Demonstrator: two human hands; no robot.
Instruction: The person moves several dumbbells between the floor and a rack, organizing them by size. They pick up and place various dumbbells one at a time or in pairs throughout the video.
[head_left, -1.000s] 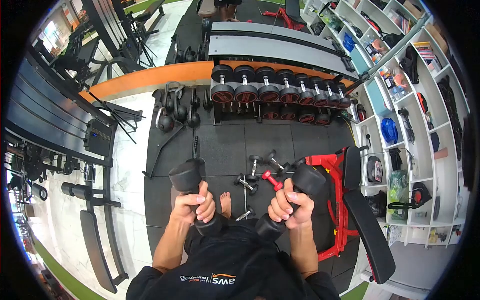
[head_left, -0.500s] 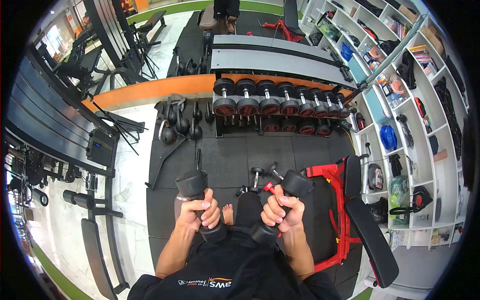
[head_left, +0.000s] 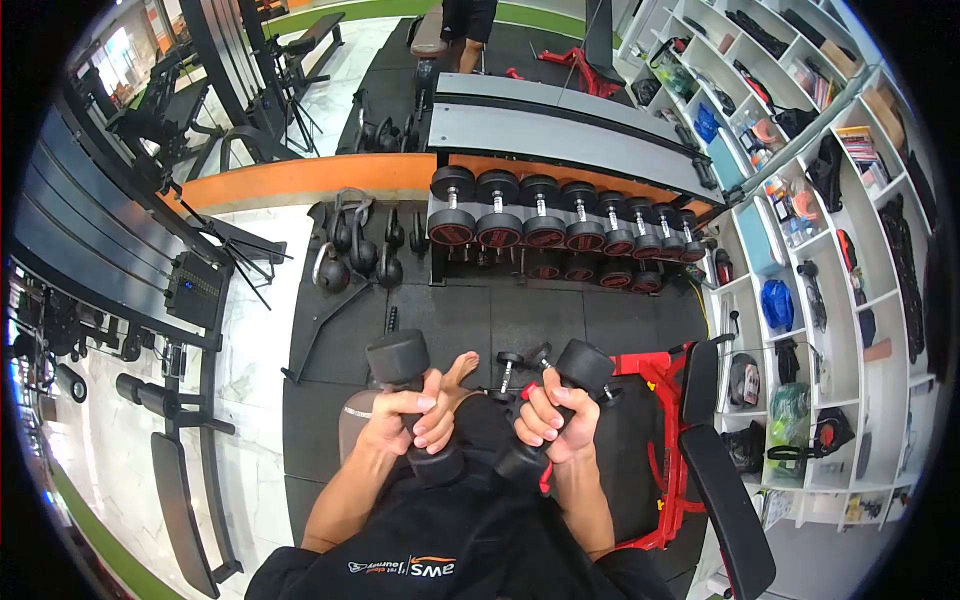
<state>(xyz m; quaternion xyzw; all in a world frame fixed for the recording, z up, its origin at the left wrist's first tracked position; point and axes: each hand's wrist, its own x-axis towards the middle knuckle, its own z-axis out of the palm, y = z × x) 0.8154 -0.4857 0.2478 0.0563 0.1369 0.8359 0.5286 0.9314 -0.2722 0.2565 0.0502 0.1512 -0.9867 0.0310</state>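
Note:
My left hand point(head_left: 405, 415) is wrapped round the handle of a black dumbbell point(head_left: 397, 355), whose far head points away from me and whose near head rests close to my shirt. In my right hand point(head_left: 556, 415) is a matching black dumbbell point(head_left: 585, 366), held at a slant with its near head by my chest. Both dumbbells are level with each other in front of my torso, a gap between them. Beyond the right one, small dumbbells point(head_left: 507, 372) lie on the mat, partly covered by my hand. One bare foot point(head_left: 461, 368) shows past my left hand.
A rack of several dumbbells point(head_left: 541, 210) stands ahead before a mirror. Kettlebells point(head_left: 388, 262) sit on the black mat point(head_left: 450, 320) to its left. A red-framed bench point(head_left: 668, 440) is close on my right, with white shelves point(head_left: 800, 370) beyond. A cable machine point(head_left: 140, 250) stands left.
Both hands keep their hold on the dumbbells and have shifted only slightly. A bare foot has lifted or moved forward into clearer view, and the camera view has tilted a little.

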